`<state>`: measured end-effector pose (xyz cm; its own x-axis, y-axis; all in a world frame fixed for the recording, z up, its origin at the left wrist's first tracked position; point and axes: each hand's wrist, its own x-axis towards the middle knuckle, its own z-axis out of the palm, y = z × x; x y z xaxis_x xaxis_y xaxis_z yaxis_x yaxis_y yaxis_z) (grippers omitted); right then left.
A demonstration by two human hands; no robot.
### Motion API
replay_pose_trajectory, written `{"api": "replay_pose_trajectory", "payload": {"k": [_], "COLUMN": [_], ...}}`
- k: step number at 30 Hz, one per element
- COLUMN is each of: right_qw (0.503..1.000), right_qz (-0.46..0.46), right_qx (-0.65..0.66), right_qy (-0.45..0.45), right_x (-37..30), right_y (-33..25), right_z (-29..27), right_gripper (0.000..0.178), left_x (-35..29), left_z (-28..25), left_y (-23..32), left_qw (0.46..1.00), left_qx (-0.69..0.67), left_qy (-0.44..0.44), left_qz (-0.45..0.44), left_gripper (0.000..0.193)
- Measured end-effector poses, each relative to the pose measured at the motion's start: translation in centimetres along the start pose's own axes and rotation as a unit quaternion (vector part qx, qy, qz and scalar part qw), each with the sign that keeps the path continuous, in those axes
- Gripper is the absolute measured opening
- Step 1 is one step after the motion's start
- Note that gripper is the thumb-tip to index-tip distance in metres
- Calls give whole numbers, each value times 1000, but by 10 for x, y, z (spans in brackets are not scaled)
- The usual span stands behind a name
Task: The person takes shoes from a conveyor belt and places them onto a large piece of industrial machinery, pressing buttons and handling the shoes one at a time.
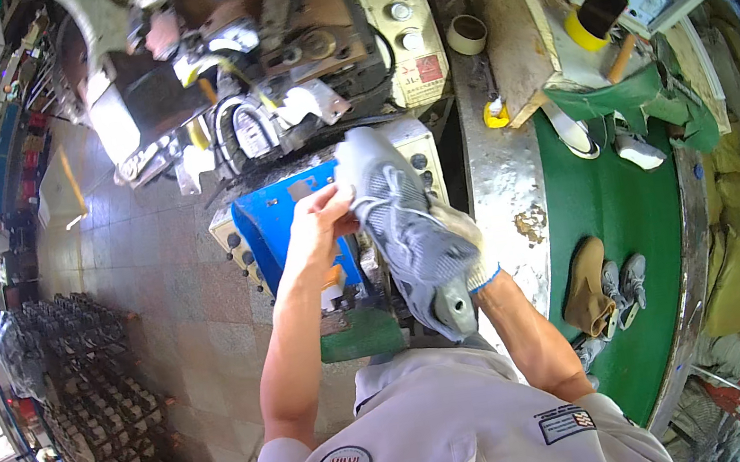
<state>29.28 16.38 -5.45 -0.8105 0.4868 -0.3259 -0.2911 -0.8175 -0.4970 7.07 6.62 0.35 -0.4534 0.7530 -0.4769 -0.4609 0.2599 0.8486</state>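
Note:
A grey mesh shoe upper [401, 217] with laces is held up in front of my body, tilted, with its toe part toward me. A hard grey piece with a hole, like the end of a shoe last [454, 306], shows at its lower end. My bare left hand [325, 217] pinches the upper's left edge, thumb and fingers closed against it. On the other side my right hand [464, 234], in a whitish knit glove with a blue cuff edge, grips it from behind. Most of the right fingers are hidden by the shoe.
Ahead stands a machine [313, 39] with a cream control panel [403, 35]; below it is a blue panel [268, 222]. To the right, a green bench [577, 209] bears a brown boot [586, 285] and several grey shoes. A rack of dark shoe-shaped pieces [97, 386] stands at left.

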Motion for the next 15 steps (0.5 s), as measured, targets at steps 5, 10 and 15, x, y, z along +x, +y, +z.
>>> {"api": "replay_pose_trajectory", "payload": {"k": [5,10,15], "right_qw": [971,802,986], "right_qz": [-87,-332,-106], "right_qx": [-219,-494,-126], "right_qy": [33,-45,-4], "right_x": [71,118,141], "right_y": [49,64,78], "right_z": [34,100,145], "right_gripper": [44,46,55], "left_x": [-1,16,32], "left_z": [-88,-131,-153], "left_y": [1,17,37], "left_qw": [991,969,952], "left_qx": [-76,-119,-144], "left_qy": [87,171,199], "left_qz": [74,130,181], "left_gripper": [23,28,42]}}
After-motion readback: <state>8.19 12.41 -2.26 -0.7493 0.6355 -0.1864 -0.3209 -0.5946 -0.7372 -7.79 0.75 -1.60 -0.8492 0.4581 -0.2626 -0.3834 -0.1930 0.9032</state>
